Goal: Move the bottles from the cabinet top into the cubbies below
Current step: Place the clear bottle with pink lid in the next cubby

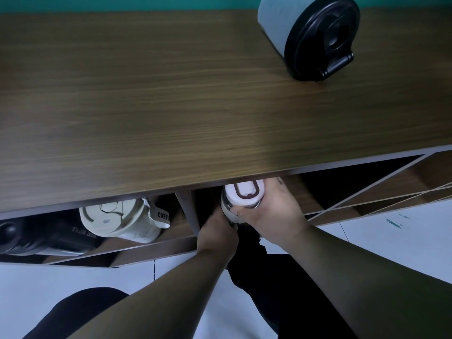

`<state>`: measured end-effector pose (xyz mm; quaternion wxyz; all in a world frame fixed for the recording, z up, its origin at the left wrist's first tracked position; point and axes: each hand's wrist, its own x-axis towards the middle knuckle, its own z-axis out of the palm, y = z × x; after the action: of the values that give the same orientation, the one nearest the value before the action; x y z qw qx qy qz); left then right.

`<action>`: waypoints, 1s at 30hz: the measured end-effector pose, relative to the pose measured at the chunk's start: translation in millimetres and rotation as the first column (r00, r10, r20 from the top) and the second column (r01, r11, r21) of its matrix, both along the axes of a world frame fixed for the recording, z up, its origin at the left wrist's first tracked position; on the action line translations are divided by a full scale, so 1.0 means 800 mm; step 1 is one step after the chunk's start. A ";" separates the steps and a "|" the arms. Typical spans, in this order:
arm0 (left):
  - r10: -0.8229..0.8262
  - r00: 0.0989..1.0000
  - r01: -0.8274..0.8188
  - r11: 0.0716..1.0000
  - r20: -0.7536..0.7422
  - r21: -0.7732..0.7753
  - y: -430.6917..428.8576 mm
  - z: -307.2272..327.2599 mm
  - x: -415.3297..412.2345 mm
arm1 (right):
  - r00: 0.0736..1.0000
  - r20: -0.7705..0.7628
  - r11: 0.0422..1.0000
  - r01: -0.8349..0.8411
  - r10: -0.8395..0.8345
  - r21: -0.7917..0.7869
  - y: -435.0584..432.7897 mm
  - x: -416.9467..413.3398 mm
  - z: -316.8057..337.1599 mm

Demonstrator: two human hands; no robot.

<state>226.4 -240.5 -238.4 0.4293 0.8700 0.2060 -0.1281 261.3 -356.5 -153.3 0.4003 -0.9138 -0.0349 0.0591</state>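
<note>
Both hands close on a white bottle (241,200) with a white flip lid outlined in brown, held upright at the mouth of a cubby (303,192) just under the front edge of the wooden cabinet top (171,94). The right hand (276,211) wraps the bottle's right side, fingers curled tight on the body just below the lid; the left hand (217,231) cups it lower down from the left, fingers pressed to the body — their tips are hidden.

In the cubby to the left, past a dividing panel (188,209), a cream tumbler (122,218) with a strap reading "COFFEE" stands beside a black sport bottle (49,237), the two touching or nearly so. On the cabinet top, far right, stands a grey bottle (308,33) with a black hinged lid — well apart from the hands.
</note>
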 end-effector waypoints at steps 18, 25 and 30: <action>-0.047 0.999 0.050 0.980 0.020 -0.193 0.014 0.010 -0.007 | 0.992 -0.120 0.998 0.034 -0.028 0.048 0.000 -0.011 0.012; -0.112 0.994 0.104 0.949 -0.011 -0.296 0.032 0.030 -0.032 | 0.992 -0.121 0.999 0.032 -0.031 0.006 -0.011 -0.026 0.034; -0.150 0.984 0.115 0.946 -0.094 -0.302 0.041 0.061 -0.054 | 0.987 -0.119 0.995 0.102 -0.103 -0.021 -0.022 -0.041 0.048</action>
<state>183.2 -207.3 -189.5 0.5320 0.7992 0.1500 -0.2362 228.6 -373.8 -115.3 0.3973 -0.9122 0.0368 0.0937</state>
